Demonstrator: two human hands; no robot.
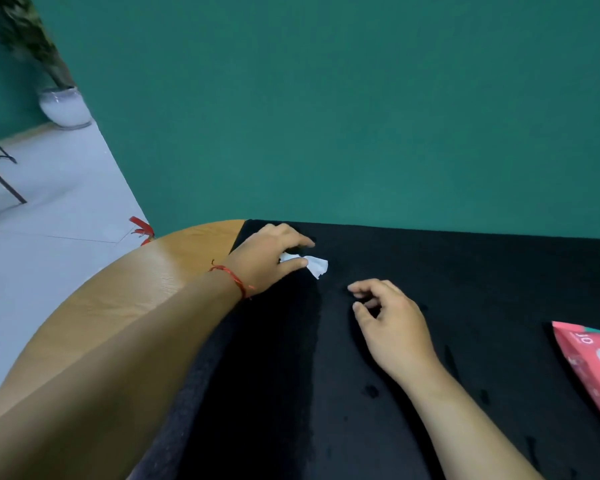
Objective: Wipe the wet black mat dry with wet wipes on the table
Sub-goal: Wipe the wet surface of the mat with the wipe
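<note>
The black mat covers most of the round wooden table and shows darker wet patches. My left hand lies at the mat's far left corner and holds a crumpled white wet wipe between thumb and fingers, pressed onto the mat. My right hand hovers just to the right and nearer, fingers loosely curled, holding nothing. A red string bracelet is on my left wrist.
A red pack of wet wipes lies on the mat at the right edge. A green wall stands right behind the table. On the floor at far left are a white plant pot and dark furniture legs.
</note>
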